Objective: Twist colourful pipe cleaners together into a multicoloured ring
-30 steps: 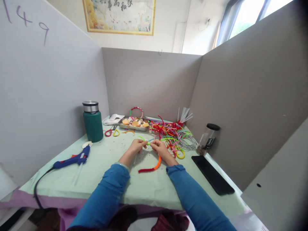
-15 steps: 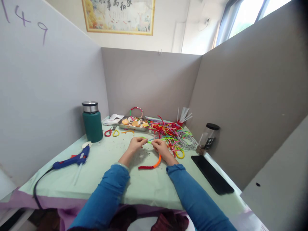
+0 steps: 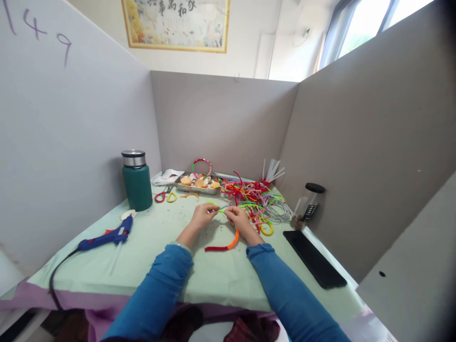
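Yellow-green strand [image 3: 221,211] bridging the narrow gap between two hands, above the pale table cover [image 3: 89,268]. The left hand [image 3: 203,215] pinches it, thumb and fingers closed; the right hand [image 3: 238,219] grips its other side just as tightly. Compared with one second earlier, the fingertips stand slightly farther apart, baring more of the strand, which suggests an adjusted hold. An orange-and-red strand [image 3: 233,243] curves out below the right hand, any join hidden. Beyond lies a tangle of coloured strands [image 3: 245,192].
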`<state>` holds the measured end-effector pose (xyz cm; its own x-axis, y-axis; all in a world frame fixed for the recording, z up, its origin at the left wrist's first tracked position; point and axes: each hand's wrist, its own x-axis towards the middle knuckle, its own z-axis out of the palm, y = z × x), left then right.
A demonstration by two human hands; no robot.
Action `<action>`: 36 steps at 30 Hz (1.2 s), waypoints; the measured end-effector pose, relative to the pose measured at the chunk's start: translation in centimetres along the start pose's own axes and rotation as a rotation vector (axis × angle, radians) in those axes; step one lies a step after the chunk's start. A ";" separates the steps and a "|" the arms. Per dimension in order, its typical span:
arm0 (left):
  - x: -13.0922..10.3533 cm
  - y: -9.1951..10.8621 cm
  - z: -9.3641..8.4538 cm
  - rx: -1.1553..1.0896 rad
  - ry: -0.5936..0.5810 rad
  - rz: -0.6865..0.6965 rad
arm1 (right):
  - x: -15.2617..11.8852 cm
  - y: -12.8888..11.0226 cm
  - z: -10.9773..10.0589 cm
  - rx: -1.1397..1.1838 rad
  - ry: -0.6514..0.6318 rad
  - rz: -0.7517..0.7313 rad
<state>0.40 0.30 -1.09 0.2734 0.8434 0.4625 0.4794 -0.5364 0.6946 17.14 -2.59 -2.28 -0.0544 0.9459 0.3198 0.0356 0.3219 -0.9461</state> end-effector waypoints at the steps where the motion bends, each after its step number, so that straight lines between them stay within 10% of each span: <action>1: 0.0 0.1 0.0 0.029 -0.005 0.023 | 0.0 0.0 0.0 0.000 0.004 0.001; 19: -0.1 0.6 -0.1 0.100 -0.013 0.047 | -0.1 -0.3 0.0 0.002 -0.006 -0.016; 36: -0.2 1.1 -0.1 -0.513 -0.119 -0.229 | 0.0 0.1 0.0 0.022 -0.038 -0.035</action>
<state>0.80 -0.44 -0.40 0.3170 0.9215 0.2244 0.0793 -0.2615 0.9619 17.14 -2.54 -2.36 -0.0929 0.9316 0.3513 0.0113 0.3538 -0.9353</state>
